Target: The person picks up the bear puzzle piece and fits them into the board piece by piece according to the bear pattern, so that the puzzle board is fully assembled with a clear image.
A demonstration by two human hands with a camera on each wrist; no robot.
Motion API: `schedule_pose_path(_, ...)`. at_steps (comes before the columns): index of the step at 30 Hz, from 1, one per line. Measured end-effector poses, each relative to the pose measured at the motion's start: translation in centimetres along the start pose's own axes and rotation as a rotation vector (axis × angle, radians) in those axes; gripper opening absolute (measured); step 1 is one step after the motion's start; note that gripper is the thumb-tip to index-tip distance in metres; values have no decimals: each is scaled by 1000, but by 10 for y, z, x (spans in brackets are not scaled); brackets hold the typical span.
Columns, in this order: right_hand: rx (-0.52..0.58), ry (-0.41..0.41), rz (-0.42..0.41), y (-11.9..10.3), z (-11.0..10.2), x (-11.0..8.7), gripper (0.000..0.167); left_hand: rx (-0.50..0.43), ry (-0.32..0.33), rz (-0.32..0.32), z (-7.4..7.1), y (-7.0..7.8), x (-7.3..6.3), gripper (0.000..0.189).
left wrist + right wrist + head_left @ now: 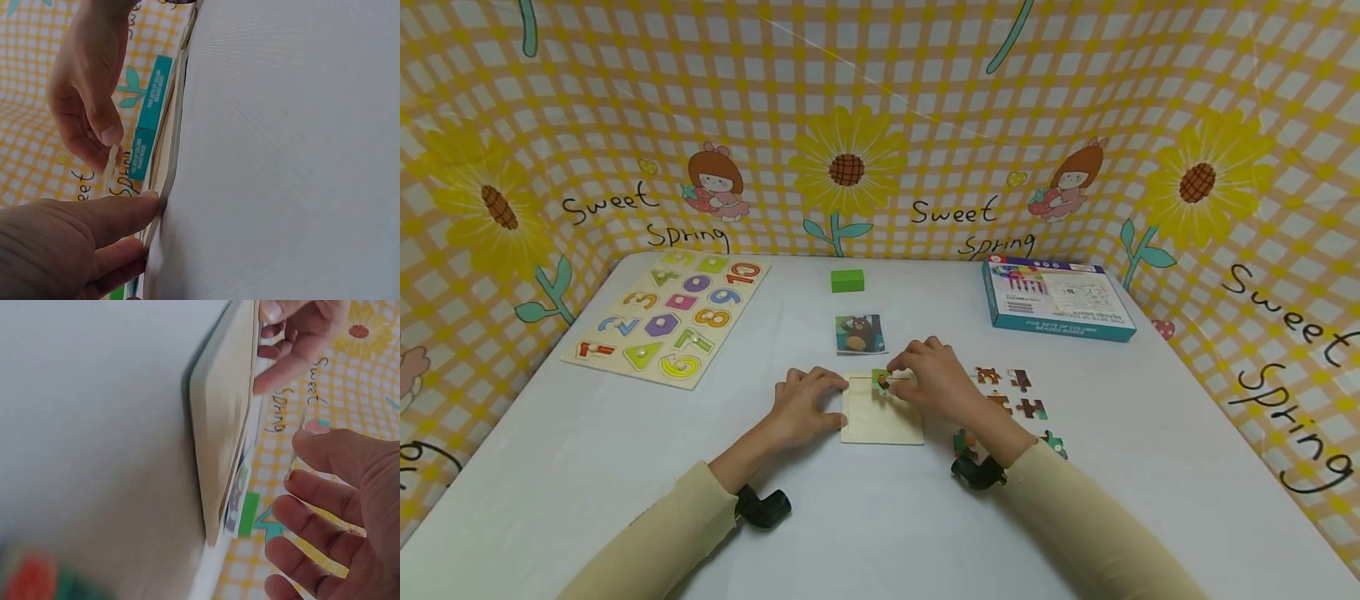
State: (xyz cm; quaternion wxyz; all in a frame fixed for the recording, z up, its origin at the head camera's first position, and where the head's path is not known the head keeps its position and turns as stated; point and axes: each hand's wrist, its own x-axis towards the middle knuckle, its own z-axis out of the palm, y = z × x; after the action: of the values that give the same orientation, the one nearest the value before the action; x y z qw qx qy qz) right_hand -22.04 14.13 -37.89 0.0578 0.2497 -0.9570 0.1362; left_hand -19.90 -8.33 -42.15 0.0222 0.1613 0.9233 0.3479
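Observation:
My right hand [942,379] pinches a jigsaw puzzle piece [880,382] between thumb and index finger. The piece has green and brown printing and overlaps the top of a square wooden puzzle tray [883,421] in the head view. From the right wrist view, the piece [296,447] is seen edge-on, apart from the tray [219,406]. My left hand [805,407] rests at the tray's left side, its thumb and index fingertips touching that edge at separate spots. The left thumb [125,215] lies fairly straight in the left wrist view.
Several loose puzzle pieces [1032,408] lie right of the tray, some partly behind the right forearm. Beyond the tray are a bear picture card [860,333] and a green block [847,281]. A number board [670,321] lies back left, a boxed set [1060,298] back right.

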Motion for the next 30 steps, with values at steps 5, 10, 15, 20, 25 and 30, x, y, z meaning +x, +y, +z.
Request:
schedule_pose_path(5,-17,-30,-12,-9,6,7,24,4,-1,0,-1,0,0,43)
schedule_pose_path(10,-42,-57,-15,-13,11,12,23,8,-4,0,0,-1,0,43)
schedule_pose_path(15,-55,-79,-18,-16,15,16,23,12,-4,4,0,-1,0,44)
schedule_pose_path(20,-53,-119,5,-17,17,19,24,13,-7,-1,-1,0,-1,45)
schedule_pose_path(25,-39,-135,11,-16,20,21,24,11,-10,-15,-1,2,-1,44)
schedule_pose_path(30,-37,-130,-6,-15,22,21,24,8,-11,-14,-1,2,0,44)
